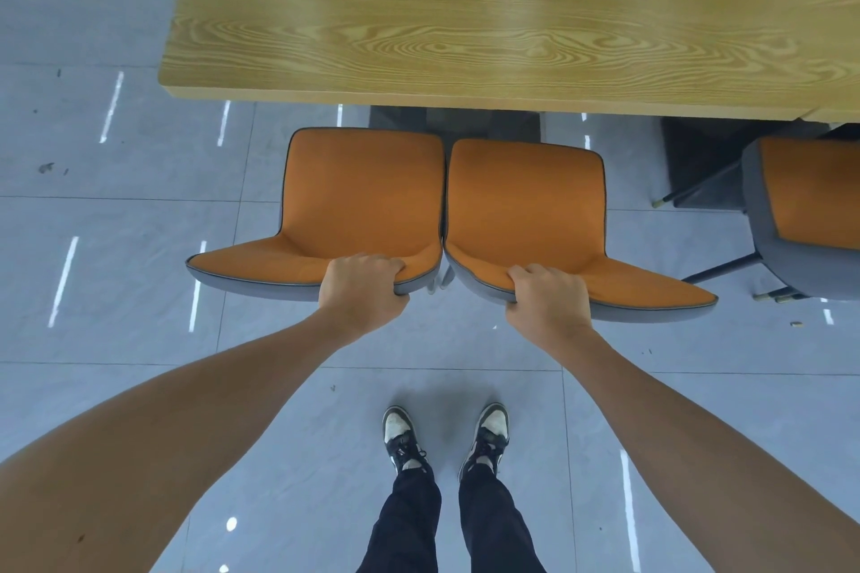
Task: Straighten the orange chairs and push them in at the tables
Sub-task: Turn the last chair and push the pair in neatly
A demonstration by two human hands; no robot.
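Note:
Two orange chairs with grey backs stand side by side, touching, in front of the wooden table point(325, 74). Both seats lie just short of the table's near edge. My left hand point(365, 293) grips the top of the backrest of the left orange chair point(363, 195). My right hand point(547, 295) grips the backrest top of the right orange chair point(526, 200). A third orange chair point(809, 195) stands at the far right, turned at an angle, partly cut off by the frame.
Grey tiled floor point(116, 223) surrounds the table, with open floor to the left. My feet in dark and white shoes point(400, 433) stand behind the two chairs. The third chair's thin dark legs point(716, 268) stick out toward the right chair.

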